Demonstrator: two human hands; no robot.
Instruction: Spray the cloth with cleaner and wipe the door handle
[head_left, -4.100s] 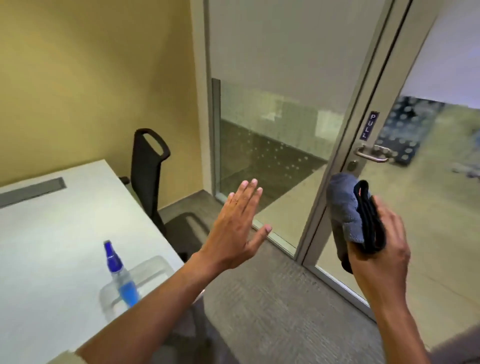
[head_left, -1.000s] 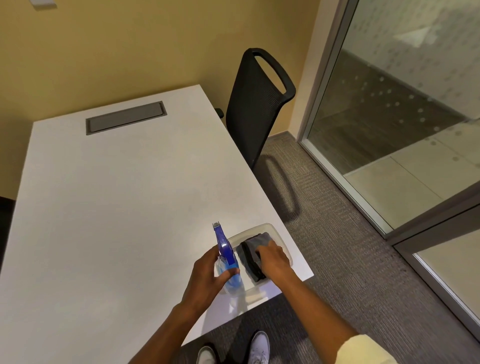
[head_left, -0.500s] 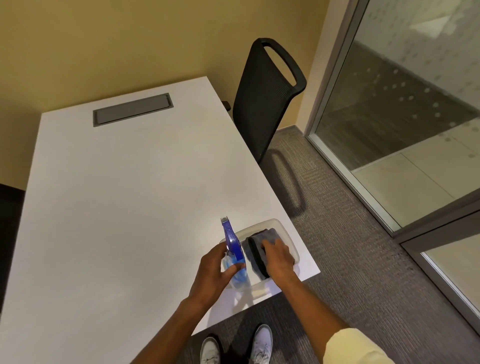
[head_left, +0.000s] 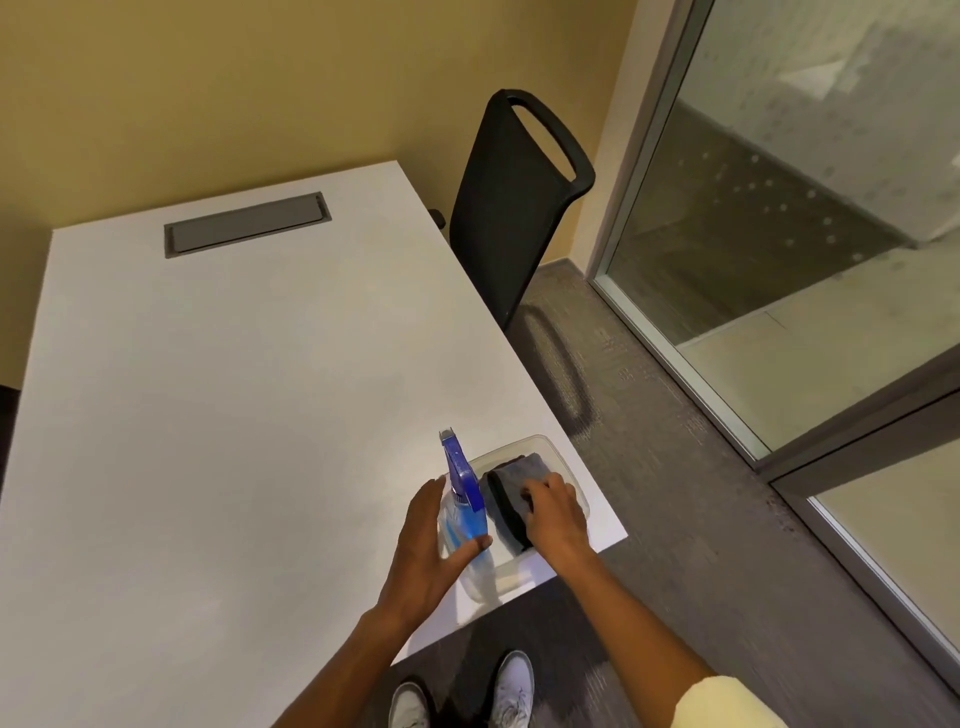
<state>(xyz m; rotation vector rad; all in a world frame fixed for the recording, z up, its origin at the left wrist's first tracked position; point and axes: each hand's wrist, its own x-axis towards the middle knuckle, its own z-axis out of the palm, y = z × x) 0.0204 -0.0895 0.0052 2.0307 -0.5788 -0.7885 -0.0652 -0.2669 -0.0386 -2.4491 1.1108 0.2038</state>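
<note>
I see the spray bottle (head_left: 464, 512) standing upright in the clear tray (head_left: 545, 448) at the bench (head_left: 234, 389) corner, around 5 o'clock on the benchtop. My left hand (head_left: 431, 545) is spread wide around the bottle's body, thumb touching its near side, fingers loose at its 9 o'clock side. The grey cloth (head_left: 511, 493) lies folded in the same tray, just at the bottle's 3 o'clock. My right hand (head_left: 553, 514) lies on the cloth, fingers curled over its edge. A black chair (head_left: 511, 208) stands at the bench's 1 o'clock.
</note>
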